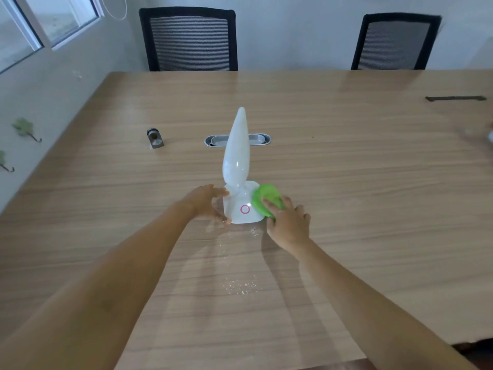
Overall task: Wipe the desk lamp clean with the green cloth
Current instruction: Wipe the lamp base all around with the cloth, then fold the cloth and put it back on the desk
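A white desk lamp (236, 161) stands upright in the middle of the wooden table (346, 156), its long pointed head rising from a square base with a pink ring button. My left hand (206, 202) grips the left side of the base, thumb at the front corner. My right hand (289, 222) presses a bunched green cloth (265, 198) against the right side of the base. The cloth hides that side of the base.
Pale crumbs lie scattered on the table in front of the lamp. Behind it are a metal cable tray (256, 140) set in the tabletop and a small grey metal holder (155, 138). Two black mesh chairs (189, 40) stand at the far edge. A dark slot (456, 98) is at the right.
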Motion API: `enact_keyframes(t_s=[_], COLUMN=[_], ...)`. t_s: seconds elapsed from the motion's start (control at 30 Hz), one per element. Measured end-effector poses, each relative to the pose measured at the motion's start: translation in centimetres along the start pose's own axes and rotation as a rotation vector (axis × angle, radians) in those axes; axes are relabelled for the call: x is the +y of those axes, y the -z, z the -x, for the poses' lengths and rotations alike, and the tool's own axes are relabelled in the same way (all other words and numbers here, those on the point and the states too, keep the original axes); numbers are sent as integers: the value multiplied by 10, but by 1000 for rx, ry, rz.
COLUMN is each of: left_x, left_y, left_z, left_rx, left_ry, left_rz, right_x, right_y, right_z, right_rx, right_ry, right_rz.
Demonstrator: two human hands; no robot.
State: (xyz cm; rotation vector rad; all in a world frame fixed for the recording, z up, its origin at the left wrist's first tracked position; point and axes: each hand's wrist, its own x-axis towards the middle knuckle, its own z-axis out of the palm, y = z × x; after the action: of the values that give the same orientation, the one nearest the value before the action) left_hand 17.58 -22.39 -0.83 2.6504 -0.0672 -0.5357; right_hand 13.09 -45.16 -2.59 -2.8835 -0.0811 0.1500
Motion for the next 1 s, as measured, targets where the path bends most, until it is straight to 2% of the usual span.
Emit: enact_keyframes(t_s=[0.07, 0.1, 0.17, 0.27, 0.3, 0.43, 0.53, 0.6, 0.7, 0.77, 0.8, 0.9, 1.0], left_x=[1, 1, 1, 1, 1, 0, 5, 10, 15, 17, 18, 16, 9], left_y=[0, 1, 1, 1, 1, -1, -5, -4, 3, 10, 14, 19, 24], left_z=[0, -1, -2, -3, -3, -1, 7, 17, 30, 40, 44, 61, 66], left_rx=[6, 9, 8, -10, -15, -31, -16, 59, 121, -12, -98, -273, -270], left_ry=[5, 8, 10, -3, 2, 38, 25, 17, 126, 226, 222, 165, 137], left_rz=[-9, -19, -40, -73, -71, -93, -84, 43, 471, 817, 897, 931, 973], right_x=[5, 3, -5, -7, -2, 18, 21, 18, 9, 2, -1, -15, -25], right_y=[3, 5, 5, -3, -5, 0, 6, 10, 13, 15, 15, 18, 21], right_z=[-1, 2, 11, 23, 22, 14, 20, 27, 37, 44, 46, 54, 57], right_rx=[14, 46, 106, 48, 31, 50, 156, 216, 280, 287, 290, 303, 299], right_ry=[-87, -71, 81, 371, 377, 156, 268, 348, 430, 470, 491, 538, 573], right_rz=[11, 16, -4, 67, 89, -3, -55, -140, -218, -230, -235, -247, -305])
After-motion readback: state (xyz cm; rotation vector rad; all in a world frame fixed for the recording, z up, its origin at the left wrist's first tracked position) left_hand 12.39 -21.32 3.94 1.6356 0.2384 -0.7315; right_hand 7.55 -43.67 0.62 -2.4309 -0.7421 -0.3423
